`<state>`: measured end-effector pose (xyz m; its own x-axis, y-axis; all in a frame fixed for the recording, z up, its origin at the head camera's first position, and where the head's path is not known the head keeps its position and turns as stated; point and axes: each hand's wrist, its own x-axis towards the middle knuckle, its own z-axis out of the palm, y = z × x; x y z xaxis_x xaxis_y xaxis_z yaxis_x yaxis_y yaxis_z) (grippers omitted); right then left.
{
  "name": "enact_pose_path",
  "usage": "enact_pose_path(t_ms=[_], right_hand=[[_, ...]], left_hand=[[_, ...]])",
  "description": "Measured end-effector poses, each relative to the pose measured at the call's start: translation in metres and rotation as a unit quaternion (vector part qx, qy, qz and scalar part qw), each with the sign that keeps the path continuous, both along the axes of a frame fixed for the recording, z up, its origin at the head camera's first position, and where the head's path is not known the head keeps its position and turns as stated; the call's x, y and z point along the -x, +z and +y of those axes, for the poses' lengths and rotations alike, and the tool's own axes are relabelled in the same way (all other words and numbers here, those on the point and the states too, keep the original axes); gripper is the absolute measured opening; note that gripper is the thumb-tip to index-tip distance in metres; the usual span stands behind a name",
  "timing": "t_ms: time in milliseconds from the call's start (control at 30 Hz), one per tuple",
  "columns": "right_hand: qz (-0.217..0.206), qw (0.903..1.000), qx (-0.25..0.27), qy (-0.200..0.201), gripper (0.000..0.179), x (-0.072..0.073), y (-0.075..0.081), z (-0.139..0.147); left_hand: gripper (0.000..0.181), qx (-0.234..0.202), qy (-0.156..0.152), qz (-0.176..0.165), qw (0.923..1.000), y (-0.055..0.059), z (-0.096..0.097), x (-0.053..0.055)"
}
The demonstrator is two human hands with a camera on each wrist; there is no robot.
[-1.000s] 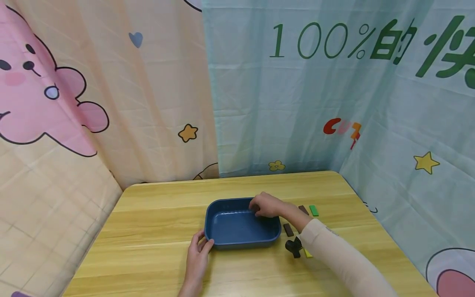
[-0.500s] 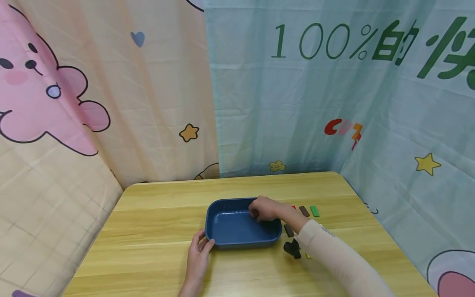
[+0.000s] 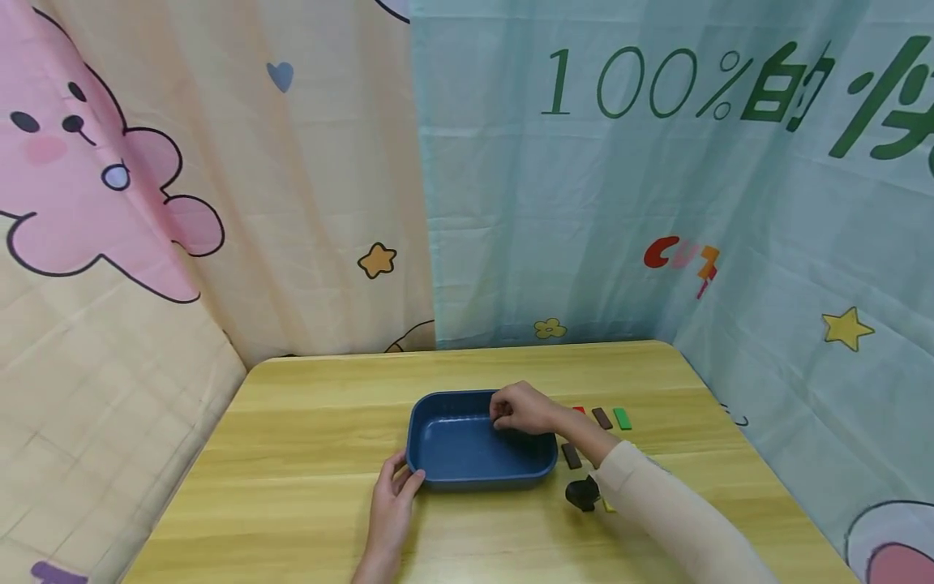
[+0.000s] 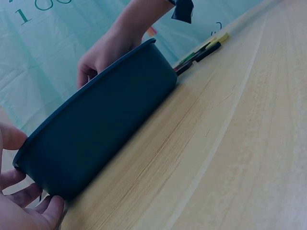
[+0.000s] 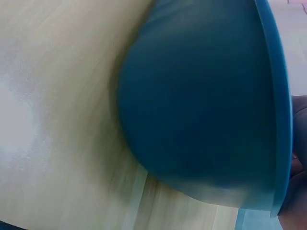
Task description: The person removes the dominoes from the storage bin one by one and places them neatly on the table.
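Observation:
A blue rectangular basin (image 3: 473, 478) rests on the wooden table. My left hand (image 3: 390, 503) grips its near left corner, thumb at the rim and fingers along the outer wall, as the left wrist view shows on the basin's side (image 4: 103, 112). Over the right end, my right hand (image 3: 525, 408) reaches inside with bent fingers pointing down. In the left wrist view, the basin's wall hides the tips of the right hand (image 4: 103, 52). The right wrist view is mostly basin wall (image 5: 201, 100), so whether those fingers hold anything stays hidden.
Right of the basin lie small flat tiles: a red tile (image 3: 579, 410), a brown tile (image 3: 601, 418), a green tile (image 3: 622, 418), a dark tile (image 3: 571, 456) and a yellow tile (image 3: 609, 506). The right forearm partly covers this area. Printed curtains (image 3: 540, 203) surround the table.
The right hand's fingers shift slightly inside the basin's right end. The left hand and basin stay together in place. The whole head view drifts slightly.

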<state>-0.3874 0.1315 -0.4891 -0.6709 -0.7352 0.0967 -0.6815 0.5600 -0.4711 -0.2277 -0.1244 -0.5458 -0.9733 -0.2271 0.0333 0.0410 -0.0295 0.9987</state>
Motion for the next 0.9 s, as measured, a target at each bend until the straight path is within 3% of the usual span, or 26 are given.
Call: enact_pose_path(t_ms=[167,500,900], right_hand=[[-0.006,0.9987,0.049,-0.011,0.01,-0.006,0.002,0.007],[-0.019,0.9937,0.107,-0.028,0.005,-0.017,0.006,0.017],[-0.055,0.9793,0.184,-0.063,0.005,-0.029,0.007,0.031]], left_hand=[[0.044,-0.005,-0.007,0.012,0.9999,0.001,0.002,0.001],[0.045,0.007,-0.004,0.0,1.0,0.001,0.0,0.0],[0.044,-0.007,-0.003,0.002,1.0,0.002,-0.001,0.0]])
